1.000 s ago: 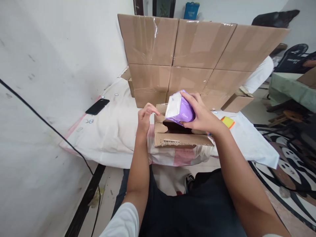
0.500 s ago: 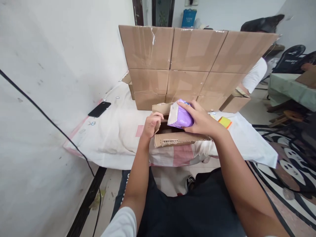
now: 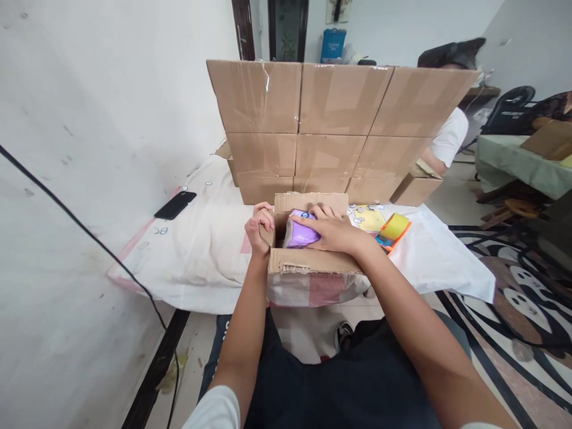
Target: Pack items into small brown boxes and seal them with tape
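Behind the open carton point(image 3: 313, 260) we see the wall of taped cardboard boxes point(image 3: 333, 125), stacked as it was a second ago. The carton sits at the near edge of the cloth-covered surface point(image 3: 201, 256). Our purple tissue pack point(image 3: 300, 232), held above the carton a second ago, is now down inside it, between its flaps. Our right hand point(image 3: 330, 229) lies across the pack's top, fingers wrapped over it and pressing it in. Our left hand point(image 3: 258, 229) has come to the carton's left flap and grips it, holding it back. Right of the carton lies a tape dispenser point(image 3: 393, 229); left of it, near the wall, a black phone point(image 3: 175, 204). The pack looks nearly seated.
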{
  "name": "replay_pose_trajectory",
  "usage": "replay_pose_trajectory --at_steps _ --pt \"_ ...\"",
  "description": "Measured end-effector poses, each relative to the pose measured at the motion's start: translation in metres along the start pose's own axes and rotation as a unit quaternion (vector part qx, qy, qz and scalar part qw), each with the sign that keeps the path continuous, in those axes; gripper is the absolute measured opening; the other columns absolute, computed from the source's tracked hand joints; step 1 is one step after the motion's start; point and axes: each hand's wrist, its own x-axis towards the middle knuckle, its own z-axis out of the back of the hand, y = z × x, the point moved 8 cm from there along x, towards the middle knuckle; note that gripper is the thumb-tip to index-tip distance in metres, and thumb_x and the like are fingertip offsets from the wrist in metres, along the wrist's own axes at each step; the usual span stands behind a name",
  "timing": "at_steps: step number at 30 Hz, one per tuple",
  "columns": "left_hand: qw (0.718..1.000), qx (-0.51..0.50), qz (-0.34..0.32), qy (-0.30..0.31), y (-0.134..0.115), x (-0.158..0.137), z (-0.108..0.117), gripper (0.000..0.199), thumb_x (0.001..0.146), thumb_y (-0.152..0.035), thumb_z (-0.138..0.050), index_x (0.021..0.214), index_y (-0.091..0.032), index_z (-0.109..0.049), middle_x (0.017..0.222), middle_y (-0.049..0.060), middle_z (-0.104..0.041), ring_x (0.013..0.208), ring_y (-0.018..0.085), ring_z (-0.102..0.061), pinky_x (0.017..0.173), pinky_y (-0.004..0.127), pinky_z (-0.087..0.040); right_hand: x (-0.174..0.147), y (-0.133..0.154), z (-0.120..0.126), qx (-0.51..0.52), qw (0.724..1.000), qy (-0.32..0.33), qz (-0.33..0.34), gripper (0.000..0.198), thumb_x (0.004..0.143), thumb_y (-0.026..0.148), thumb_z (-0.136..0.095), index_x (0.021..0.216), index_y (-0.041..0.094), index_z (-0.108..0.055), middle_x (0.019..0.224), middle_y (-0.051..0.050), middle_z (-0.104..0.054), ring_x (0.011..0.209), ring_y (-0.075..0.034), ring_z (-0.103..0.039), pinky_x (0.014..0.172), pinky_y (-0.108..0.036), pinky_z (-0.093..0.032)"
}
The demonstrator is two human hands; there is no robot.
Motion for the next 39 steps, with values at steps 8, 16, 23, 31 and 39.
replay_pose_trajectory --at_steps 8,16,23,31,39 --pt "1.0 0.002 0.01 0.0 0.003 0.0 0.002 0.071 0.096 -0.073 -0.008 0.051 -0.027 -0.04 0.053 0.005 -0.043 0.098 0.026 -0.057 0.099 0.044 -0.043 -0.002 0.005 -0.004 -0.003 0.999 0.012 -0.048 0.073 0.083 0.052 -0.069 0.151 0.038 -0.045 0.142 -0.015 -0.045 0.13 -0.04 -0.039 0.098 -0.055 -0.045" --pt "0.999 -0.037 -0.008 0.006 0.002 0.003 0.007 0.064 0.099 -0.067 -0.028 0.055 -0.025 -0.05 0.063 0.005 -0.057 0.111 0.024 -0.058 0.109 0.044 -0.039 -0.004 0.002 0.011 0.084 0.994 -0.064 0.022 0.042 0.091 0.036 -0.064 0.131 0.028 -0.067 0.127 -0.013 -0.057 0.121 -0.03 -0.052 0.1 -0.048 -0.048" --pt "0.983 -0.067 0.071 0.158 -0.004 -0.013 -0.006 0.08 0.09 -0.081 -0.017 0.107 -0.028 -0.074 0.137 0.01 -0.061 0.133 0.031 -0.056 0.112 0.05 -0.044 -0.055 -0.081 0.024 0.174 0.923 -0.338 -0.063 0.035 0.095 0.033 -0.049 0.122 0.019 -0.066 0.117 -0.014 -0.063 0.113 -0.03 -0.057 0.101 -0.052 -0.047" --pt "0.979 -0.07 0.068 0.179 0.011 -0.02 0.001 0.036 0.095 -0.043 -0.054 0.126 -0.03 -0.068 0.143 0.006 -0.06 0.144 0.028 -0.045 0.121 0.049 -0.033 -0.056 -0.128 -0.045 0.436 0.844 -0.298 -0.095 0.067 0.094 0.053 -0.049 0.153 0.026 -0.032 0.137 -0.013 -0.058 0.126 -0.023 -0.058 0.101 -0.045 -0.051" --pt "0.971 -0.023 0.149 0.187 0.048 -0.018 -0.001 0.039 0.089 -0.045 -0.052 0.122 -0.03 -0.066 0.131 0.007 -0.064 0.125 0.027 -0.058 0.108 0.045 -0.045 -0.077 -0.088 -0.005 0.257 0.916 -0.308 0.002 0.031 0.098 0.033 -0.043 0.111 0.027 -0.07 0.136 -0.009 -0.063 0.131 -0.028 -0.052 0.114 -0.059 -0.035"
